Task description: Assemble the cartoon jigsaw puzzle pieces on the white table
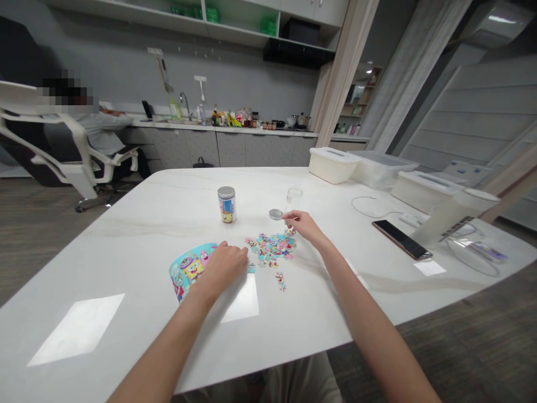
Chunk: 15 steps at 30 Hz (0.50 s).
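Colourful jigsaw pieces lie in a loose heap on the white table. Left of them is a cartoon picture sheet, partly covered by my left hand. That hand is closed, its fingertips by a small blue piece; whether it grips anything is hidden. My right hand is pinched at the heap's upper right edge, over a small piece too tiny to make out. A few joined pieces lie nearer to me. Behind the heap are a round metal lid and a clear jar.
A lidded jar with a cartoon label stands behind the picture. To the right are a phone, cables, a pale cylinder and plastic boxes. A person sits at the far left, beyond the table.
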{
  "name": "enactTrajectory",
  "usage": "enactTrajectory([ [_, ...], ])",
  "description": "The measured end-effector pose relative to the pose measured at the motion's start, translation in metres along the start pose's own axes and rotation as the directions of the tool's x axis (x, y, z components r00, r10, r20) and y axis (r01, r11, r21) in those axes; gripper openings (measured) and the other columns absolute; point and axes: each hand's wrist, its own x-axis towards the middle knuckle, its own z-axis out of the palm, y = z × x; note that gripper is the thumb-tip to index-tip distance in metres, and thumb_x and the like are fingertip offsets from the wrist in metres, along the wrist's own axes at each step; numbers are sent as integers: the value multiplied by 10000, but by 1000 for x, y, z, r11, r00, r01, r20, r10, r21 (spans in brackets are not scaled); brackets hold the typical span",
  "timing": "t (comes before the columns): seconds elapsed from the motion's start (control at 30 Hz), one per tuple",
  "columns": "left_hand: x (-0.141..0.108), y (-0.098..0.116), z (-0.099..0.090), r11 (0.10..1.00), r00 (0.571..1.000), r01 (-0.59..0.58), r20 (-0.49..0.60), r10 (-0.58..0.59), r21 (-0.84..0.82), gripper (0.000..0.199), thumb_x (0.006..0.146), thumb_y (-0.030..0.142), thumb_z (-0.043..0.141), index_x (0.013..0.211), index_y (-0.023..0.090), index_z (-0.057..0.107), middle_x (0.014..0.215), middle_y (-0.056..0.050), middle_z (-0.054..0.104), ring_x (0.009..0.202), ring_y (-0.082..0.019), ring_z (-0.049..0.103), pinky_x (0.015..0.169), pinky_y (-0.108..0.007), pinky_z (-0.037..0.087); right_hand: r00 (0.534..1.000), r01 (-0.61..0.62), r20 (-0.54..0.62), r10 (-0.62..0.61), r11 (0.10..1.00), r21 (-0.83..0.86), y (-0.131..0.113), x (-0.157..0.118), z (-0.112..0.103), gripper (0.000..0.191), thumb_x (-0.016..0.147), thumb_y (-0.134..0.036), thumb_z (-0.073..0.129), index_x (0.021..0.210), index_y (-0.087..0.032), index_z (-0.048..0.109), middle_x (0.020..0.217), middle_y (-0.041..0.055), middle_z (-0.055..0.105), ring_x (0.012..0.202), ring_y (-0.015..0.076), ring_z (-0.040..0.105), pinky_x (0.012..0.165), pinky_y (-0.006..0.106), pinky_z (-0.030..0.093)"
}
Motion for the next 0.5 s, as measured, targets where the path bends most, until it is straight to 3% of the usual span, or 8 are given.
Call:
enactTrajectory([
  [0.1,-1,-2,-2,1000,1000,2,10,-2,-4,289,897,89,382,843,136,662,750,-133,708,730,-272,679,720,-393,421,993,37,-91,-76,927,-374,12,2,-10,204,768,-128,518,871,-185,685,983,81,677,894,205,605,836,327,441],
  [0.17,-1,-2,-3,1000,1000,-5,15,5,-7,321,896,80,371,808,138,674,751,-135,708,725,-271,675,721,-395,421,995,18,-80,-63,883,-469,20,2,-17,224,774,-116,525,890,-193,701,982,78,700,911,219,620,829,327,445],
  [0.33,-1,-3,-7,1000,999,-6,43,7,-17,365,890,69,370,733,148,690,742,-136,708,721,-263,668,715,-388,419,999,-47,-45,26,838,-544,39,6,-28,251,732,-62,565,897,-171,719,943,87,726,902,229,650,783,305,458],
  [0.5,-2,-5,-10,998,999,25,43,-23,-55,354,885,98,390,725,147,702,730,-140,706,733,-277,671,708,-386,425,999,-8,34,35,811,-585,47,11,-29,268,745,-65,585,946,-173,726,981,75,729,931,204,652,798,263,457],
])
